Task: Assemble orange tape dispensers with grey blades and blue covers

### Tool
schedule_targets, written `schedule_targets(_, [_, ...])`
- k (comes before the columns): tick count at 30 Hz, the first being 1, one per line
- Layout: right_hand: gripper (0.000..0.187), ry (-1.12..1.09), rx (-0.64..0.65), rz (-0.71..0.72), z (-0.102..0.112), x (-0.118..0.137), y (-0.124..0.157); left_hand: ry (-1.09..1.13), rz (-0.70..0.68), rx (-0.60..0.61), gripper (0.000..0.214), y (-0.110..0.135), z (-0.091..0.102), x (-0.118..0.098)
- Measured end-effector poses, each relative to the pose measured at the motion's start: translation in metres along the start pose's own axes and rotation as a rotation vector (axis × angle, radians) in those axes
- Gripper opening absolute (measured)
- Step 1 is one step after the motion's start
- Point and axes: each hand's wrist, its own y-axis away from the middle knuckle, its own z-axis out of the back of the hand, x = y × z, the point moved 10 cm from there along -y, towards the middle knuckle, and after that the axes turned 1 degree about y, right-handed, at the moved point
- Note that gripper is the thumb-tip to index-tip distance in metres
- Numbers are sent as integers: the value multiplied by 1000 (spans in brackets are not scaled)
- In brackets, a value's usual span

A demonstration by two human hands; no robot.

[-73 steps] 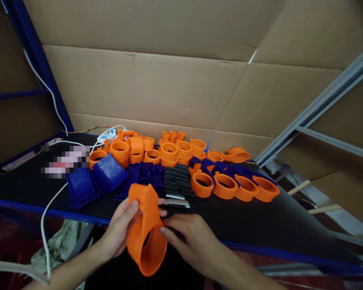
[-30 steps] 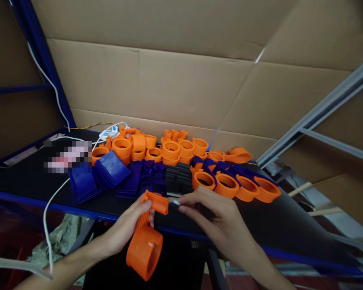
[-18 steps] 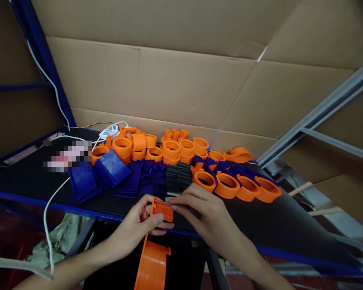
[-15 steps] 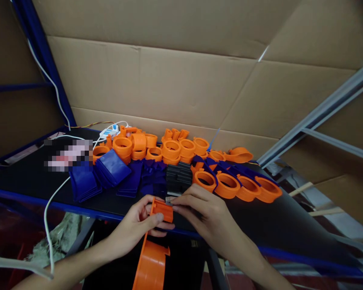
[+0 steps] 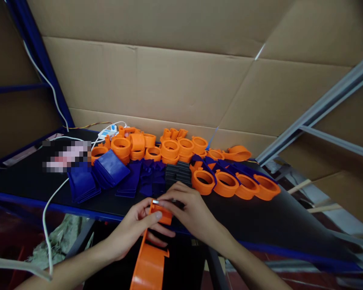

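Note:
My left hand is closed around the boxy end of a long orange plastic part, its thumb lying over the edge. Below the hand, the same part widens into a curved band with a small lip and runs out of the bottom of the view. Thumb and fingertips of my right hand pinch a small silver ribbed metal piece, which looks like a spring. The piece sits at the top of the orange box end, against its upper left corner. Fingers hide part of it.
On the black table stand several orange rings, with more orange rings with blue straps at right. Stacked blue sheets and black strips lie in front. A power strip and a white cable are at left. Cardboard walls the back.
My right hand has moved left and brought the ribbed metal piece from the box's right side to its upper left corner. My left hand keeps its hold on the orange part.

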Motion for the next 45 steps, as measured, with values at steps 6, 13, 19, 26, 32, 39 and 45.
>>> schedule_targets(6, [25, 150, 75, 51, 0, -5, -31, 81, 10, -3, 26, 5, 0, -3])
schedule_targets(13, [22, 505, 369, 313, -52, 1, -44, 114, 26, 139, 28, 8, -13, -5])
schedule_targets(19, [24, 622, 366, 309, -61, -6, -41, 127, 15, 89, 27, 6, -8, -7])
schedule_targets(26, [24, 602, 273, 246, -37, -10, -47, 106, 1, 84, 27, 7, -8, -8])
schedule_targets(32, [18, 706, 274, 26, -2, -52, -50, 89, -6, 71, 26, 5, -8, -12])
schedule_targets(39, [20, 691, 337, 27, -6, -57, -45, 76, -7, 62, 26, 3, -6, -12])
schedule_targets(45, [19, 747, 339, 54, -10, -49, -41, 71, -4, 26, 26, 2, -3, -13])
